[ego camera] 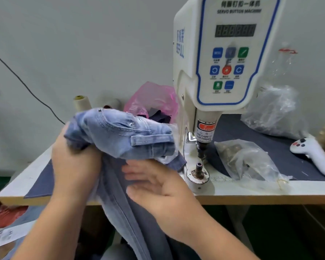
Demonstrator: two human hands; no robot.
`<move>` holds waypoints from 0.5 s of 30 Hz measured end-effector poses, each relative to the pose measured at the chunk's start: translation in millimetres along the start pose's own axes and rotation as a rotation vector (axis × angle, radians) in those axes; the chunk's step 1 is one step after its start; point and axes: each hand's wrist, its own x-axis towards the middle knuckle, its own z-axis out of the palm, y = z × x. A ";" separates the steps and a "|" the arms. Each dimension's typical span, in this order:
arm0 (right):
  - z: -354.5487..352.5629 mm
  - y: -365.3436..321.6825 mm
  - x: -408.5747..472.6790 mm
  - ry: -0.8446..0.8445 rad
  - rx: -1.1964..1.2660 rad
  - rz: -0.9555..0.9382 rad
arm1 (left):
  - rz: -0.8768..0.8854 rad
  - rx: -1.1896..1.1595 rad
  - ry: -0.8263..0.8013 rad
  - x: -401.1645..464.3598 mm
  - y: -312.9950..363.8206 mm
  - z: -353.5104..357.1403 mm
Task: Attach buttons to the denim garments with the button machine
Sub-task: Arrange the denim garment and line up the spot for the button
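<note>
- Your right hand (pixel 158 186) lay flat, fingers straight, against the hanging denim garment (pixel 124 136).
- Your left hand (pixel 73 164) gripped the bunched upper part, above the table (pixel 251 194) edge.
- Garment sat just left of the button machine (pixel 223 62).

A single head-worn camera looked forward and down, close over the pale wooden worktable (pixel 251 192). It faced the white, blue-trimmed button machine (pixel 221 53) against a grey wall (pixel 83 44).
</note>
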 end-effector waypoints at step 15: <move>-117.5 31.4 -66.7 0.443 -0.521 0.447 | 0.020 0.786 -0.096 89.1 -117.9 59.8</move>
